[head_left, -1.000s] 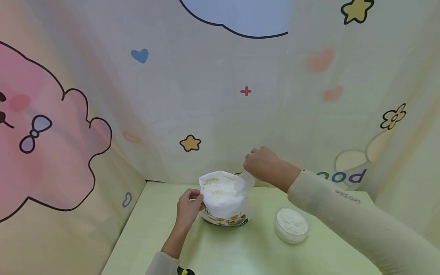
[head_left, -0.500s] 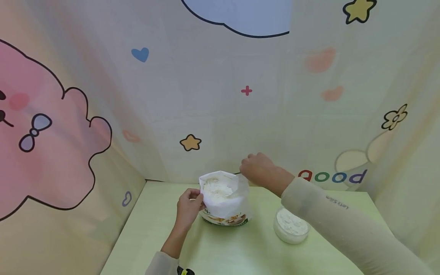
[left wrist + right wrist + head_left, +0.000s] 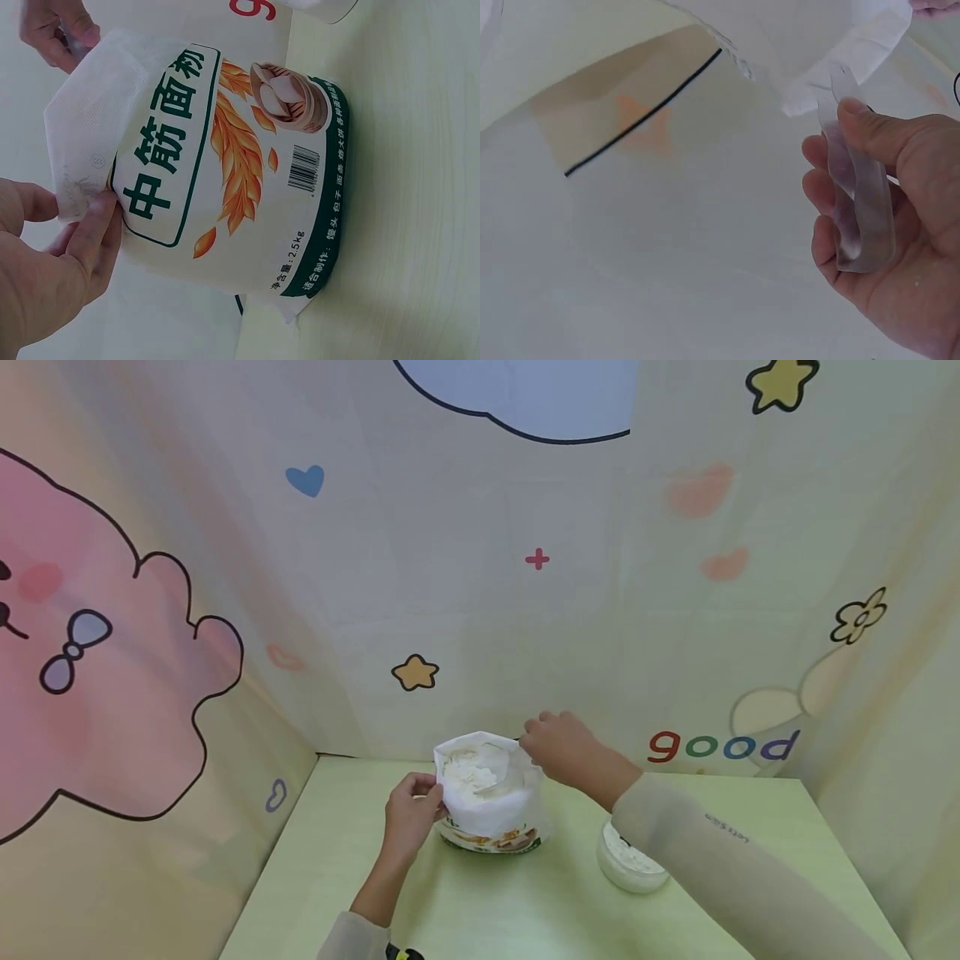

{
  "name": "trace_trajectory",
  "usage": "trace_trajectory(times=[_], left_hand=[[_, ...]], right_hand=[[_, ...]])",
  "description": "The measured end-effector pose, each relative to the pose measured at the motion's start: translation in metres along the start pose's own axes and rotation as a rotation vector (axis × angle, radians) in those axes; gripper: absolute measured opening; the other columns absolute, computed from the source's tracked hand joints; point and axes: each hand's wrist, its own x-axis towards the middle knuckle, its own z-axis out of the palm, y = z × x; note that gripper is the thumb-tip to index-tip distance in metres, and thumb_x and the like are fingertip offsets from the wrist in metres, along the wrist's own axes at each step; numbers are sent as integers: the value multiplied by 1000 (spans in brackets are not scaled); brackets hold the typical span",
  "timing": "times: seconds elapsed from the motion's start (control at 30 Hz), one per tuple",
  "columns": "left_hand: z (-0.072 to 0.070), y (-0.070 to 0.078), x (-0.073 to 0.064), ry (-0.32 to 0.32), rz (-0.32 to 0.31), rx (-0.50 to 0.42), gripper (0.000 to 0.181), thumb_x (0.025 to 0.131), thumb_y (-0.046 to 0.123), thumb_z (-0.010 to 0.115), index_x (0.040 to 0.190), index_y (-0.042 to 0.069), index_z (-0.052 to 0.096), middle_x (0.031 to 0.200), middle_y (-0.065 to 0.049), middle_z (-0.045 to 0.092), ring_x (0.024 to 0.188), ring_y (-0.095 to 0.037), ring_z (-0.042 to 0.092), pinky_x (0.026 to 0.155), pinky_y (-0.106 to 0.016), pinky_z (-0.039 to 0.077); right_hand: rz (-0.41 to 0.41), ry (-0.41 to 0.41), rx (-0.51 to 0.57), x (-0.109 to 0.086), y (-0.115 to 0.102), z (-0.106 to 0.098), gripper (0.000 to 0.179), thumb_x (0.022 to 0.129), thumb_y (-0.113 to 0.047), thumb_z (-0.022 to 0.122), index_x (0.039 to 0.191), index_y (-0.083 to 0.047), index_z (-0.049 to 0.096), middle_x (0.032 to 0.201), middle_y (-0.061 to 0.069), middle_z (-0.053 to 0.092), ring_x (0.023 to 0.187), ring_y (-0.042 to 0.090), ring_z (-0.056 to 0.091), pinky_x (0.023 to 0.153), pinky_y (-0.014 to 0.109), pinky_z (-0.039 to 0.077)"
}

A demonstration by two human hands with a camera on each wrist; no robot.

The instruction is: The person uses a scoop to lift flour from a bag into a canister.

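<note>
An opened flour bag (image 3: 255, 172), white with orange wheat ears and a green band, stands on the table; white flour (image 3: 468, 772) shows in its mouth. My left hand (image 3: 411, 810) pinches the folded rim on the bag's left side between thumb and fingers. Above the right rim, my right hand (image 3: 558, 747) grips the translucent plastic handle of a scoop (image 3: 862, 202). The handle slants down into the bag, where the scoop's far end is largely hidden. A clear round bowl (image 3: 630, 872) holding white flour sits to the right, partly covered by my right sleeve.
The pale green table (image 3: 480, 910) ends at a cloth backdrop (image 3: 450, 568) printed with cartoon shapes, close behind the bag. More cloth hangs along the left and right sides. My right forearm passes over the bowl.
My right hand has moved down and slightly left, taking the scoop from above the bag's right rim into its mouth. The right sleeve now covers more of the bowl. My left hand stays put.
</note>
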Motion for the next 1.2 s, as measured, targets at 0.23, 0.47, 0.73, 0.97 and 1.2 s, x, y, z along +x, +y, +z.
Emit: trace_trajectory(times=[0.23,0.47,0.73,0.97,1.2], left_hand=[[0,2,-1,-6,1,0,20,99,7,63,114,-7,63,96,-12,61,71,-12,67,71,-31,68],[1,2,0,-4,5,5,18,99,5,63,112,-7,64,96,-13,60,71,-13,68,70,-28,67],[1,3,-1,2,15,-6,16,98,3,62,110,-7,63,94,-14,59,71,-14,69,70,-27,67],[1,3,-1,-5,8,7,18,99,4,62,112,-8,63,95,-14,59,71,-14,68,70,-29,68],[0,1,-2,-9,15,-12,18,98,4,62,112,-8,63,94,-13,60,72,-14,68,70,-27,67]], right_hand=[[42,41,77,-2,-7,18,20,92,-23,78,108,-12,75,103,6,70,94,27,65,71,40,62],[89,38,80,2,-16,32,24,94,-27,77,113,-12,75,110,6,71,99,27,65,78,42,64],[106,63,29,8,-29,33,23,95,-28,76,112,-13,74,107,3,70,95,24,63,79,40,62],[127,41,42,10,-33,34,23,96,-30,74,114,-15,74,108,2,69,96,23,62,79,38,59],[130,62,132,5,-24,36,25,93,-28,78,114,-14,75,109,4,73,94,25,64,80,38,63]])
